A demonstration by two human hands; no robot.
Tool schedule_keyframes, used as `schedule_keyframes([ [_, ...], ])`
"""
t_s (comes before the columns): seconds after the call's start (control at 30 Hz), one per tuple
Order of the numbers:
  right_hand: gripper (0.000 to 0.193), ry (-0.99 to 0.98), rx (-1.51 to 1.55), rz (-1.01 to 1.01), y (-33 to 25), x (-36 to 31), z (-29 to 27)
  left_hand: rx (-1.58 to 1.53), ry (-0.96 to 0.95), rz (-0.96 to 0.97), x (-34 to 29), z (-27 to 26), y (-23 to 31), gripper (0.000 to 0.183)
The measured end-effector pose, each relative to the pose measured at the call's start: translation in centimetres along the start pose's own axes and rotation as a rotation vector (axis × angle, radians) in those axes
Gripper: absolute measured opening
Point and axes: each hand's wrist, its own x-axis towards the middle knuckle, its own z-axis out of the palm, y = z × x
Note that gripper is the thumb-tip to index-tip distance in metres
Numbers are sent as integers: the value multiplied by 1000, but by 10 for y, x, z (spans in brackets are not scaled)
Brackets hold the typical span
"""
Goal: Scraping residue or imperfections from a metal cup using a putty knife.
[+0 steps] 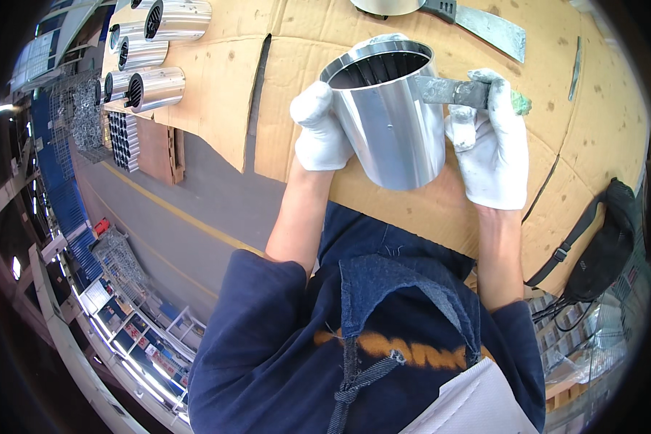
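A shiny metal cylinder point(394, 137) with dark fins inside its open end is tilted in front of me, above the cardboard. My left hand point(320, 132), in a white glove, is closed around its left side near the rim. In my gloved right hand point(493, 155), a scraper-like tool point(469, 94) is pinched between thumb and fingers. It has a flat grey blade, a dark band and a greenish end. The blade's tip lies at the cylinder's upper right side; I cannot tell whether it touches.
Several similar finned metal cylinders point(159, 88) lie at the far left of the cardboard-covered table point(296, 145). At the far edge are another metal cylinder point(389, 6) and a flat grey blade with a black handle point(490, 32). A black bag point(602, 246) lies at right.
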Motion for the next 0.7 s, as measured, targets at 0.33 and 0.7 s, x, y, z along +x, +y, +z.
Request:
schedule_keyframes([
  [0.33, 27, 1, -56, -30, 1, 1, 1, 58, 8, 3, -1, 2, 1, 112],
  [0.7, 27, 43, -32, -20, 1, 0, 3, 21, 13, -17, -1, -4, -3, 116],
])
